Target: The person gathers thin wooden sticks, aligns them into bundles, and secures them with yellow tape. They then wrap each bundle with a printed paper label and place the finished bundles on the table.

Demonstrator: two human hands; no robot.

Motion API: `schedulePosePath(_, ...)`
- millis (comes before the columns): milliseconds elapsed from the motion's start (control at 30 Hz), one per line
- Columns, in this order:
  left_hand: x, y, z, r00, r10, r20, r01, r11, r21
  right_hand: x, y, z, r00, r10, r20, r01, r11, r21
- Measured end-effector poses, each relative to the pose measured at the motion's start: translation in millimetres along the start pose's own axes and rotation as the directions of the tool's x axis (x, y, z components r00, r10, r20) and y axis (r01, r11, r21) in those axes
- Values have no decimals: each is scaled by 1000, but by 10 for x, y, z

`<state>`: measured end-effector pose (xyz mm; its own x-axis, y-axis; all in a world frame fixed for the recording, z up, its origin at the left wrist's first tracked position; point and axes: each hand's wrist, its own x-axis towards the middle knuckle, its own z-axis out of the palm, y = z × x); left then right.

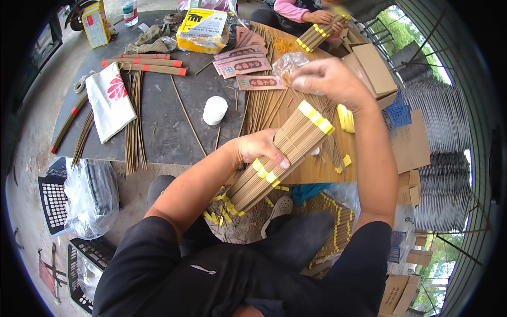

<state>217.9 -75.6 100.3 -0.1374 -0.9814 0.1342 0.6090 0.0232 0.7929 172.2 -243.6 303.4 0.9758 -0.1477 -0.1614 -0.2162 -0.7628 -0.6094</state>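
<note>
My left hand (264, 149) is wrapped round a thick bundle of thin brown incense sticks (293, 142). The bundle leans from lower left to upper right, over the table's near edge. Yellow paper bands (316, 117) ring its upper end, its middle and its lower end, and a thin band crosses it above my thumb. Raised beyond the bundle's top, my right hand (332, 82) has its fingers curled together near a clear plastic bag (290, 66). Whatever those fingers hold, if anything, is hidden. Loose sticks (259, 111) lie on the wooden board behind the bundle.
Printed paper labels (248, 64), orange rubber bands (283, 45) and a yellow box (202, 29) lie farther back. Left are a white round container (215, 110), a white cloth (110, 102) and red-banded sticks (153, 68). Across the table, another person's hands (322, 18) hold a similar bundle.
</note>
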Motion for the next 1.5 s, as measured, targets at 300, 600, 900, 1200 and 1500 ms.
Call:
schedulePosePath(300,151,25,25,923,205,-326,-293,924,-245,-1171,879,1097,813,347,-468,80,730,679)
schedulePosePath(600,277,-9,148,891,210,-403,-306,933,-190,-1291,834,2003,952,299,-73,-76,458,886)
schedulePosePath(900,277,152,-18,873,168,-459,-280,941,-188,-1532,702,2289,954,290,-78,-62,444,894)
schedulePosePath(1200,349,-9,-58,805,235,-545,-331,940,-83,-1589,854,2451,940,316,-126,-2,376,926)
schedulePosePath(1500,-74,-833,496,796,18,-605,195,938,285,-1313,1554,2332,832,547,-92,11,150,989)
